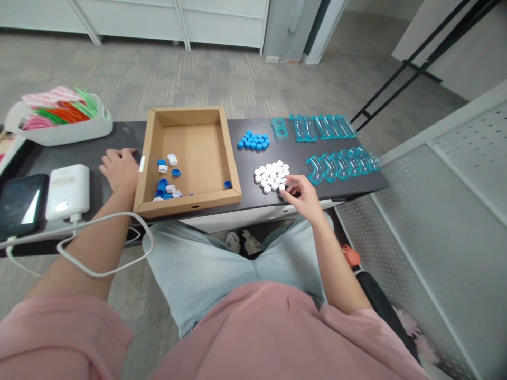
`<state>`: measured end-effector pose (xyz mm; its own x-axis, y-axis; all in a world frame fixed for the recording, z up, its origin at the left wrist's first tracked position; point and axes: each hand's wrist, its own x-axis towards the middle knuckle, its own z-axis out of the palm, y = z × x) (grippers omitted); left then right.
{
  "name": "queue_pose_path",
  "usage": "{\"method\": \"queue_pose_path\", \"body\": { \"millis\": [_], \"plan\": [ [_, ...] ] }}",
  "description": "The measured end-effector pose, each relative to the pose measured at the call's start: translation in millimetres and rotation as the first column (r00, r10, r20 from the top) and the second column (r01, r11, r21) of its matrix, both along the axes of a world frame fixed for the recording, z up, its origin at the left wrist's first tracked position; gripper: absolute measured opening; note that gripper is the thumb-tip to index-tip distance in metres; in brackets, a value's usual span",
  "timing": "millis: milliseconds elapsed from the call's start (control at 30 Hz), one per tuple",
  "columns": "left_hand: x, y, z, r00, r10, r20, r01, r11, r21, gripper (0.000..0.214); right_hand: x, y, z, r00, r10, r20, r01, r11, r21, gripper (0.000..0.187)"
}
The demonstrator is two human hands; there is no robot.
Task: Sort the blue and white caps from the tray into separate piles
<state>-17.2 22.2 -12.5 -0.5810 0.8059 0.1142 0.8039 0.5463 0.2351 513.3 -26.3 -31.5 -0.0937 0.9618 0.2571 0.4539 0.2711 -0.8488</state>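
A shallow cardboard tray point(229, 158) sits on the dark table point(257, 200) and holds several blue and white hexagonal pieces point(166, 182) along its left and near sides. To its right lie a cluster of white hexagons point(271, 175) and, farther back, a cluster of blue hexagons point(253, 141). My right hand point(301, 194) pinches a white hexagon point(282, 187) at the near right edge of the white cluster. My left hand point(119, 168) rests on the table against the tray's left wall, fingers curled under, holding nothing visible.
Clear teal curved track pieces point(343, 163) and straight ones point(322, 126) lie at the right. A white bin of coloured strips point(59, 119) stands far left. A white power bank point(68, 191) with a cable and a phone point(19, 203) lie near left.
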Motion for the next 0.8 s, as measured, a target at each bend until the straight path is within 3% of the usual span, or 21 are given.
{"method": "queue_pose_path", "body": {
  "millis": [200,500,800],
  "plan": [
    [1.3,-0.1,1.8,1.000,0.012,0.022,-0.012,1.000,0.014,0.060,-4.0,4.7,1.6,1.000,-0.027,-0.004,0.027,0.999,-0.019,0.044],
    [-1.0,0.9,-0.3,1.000,0.006,0.024,-0.006,1.000,0.004,0.062,-5.0,1.0,-1.5,0.996,-0.039,0.079,0.035,0.998,0.046,0.027],
    [0.4,-1.6,-0.6,1.000,-0.020,0.017,0.019,0.999,0.045,0.059,-4.8,-5.1,-1.4,0.991,-0.010,0.132,-0.001,0.996,0.086,0.031]
  ]
}}
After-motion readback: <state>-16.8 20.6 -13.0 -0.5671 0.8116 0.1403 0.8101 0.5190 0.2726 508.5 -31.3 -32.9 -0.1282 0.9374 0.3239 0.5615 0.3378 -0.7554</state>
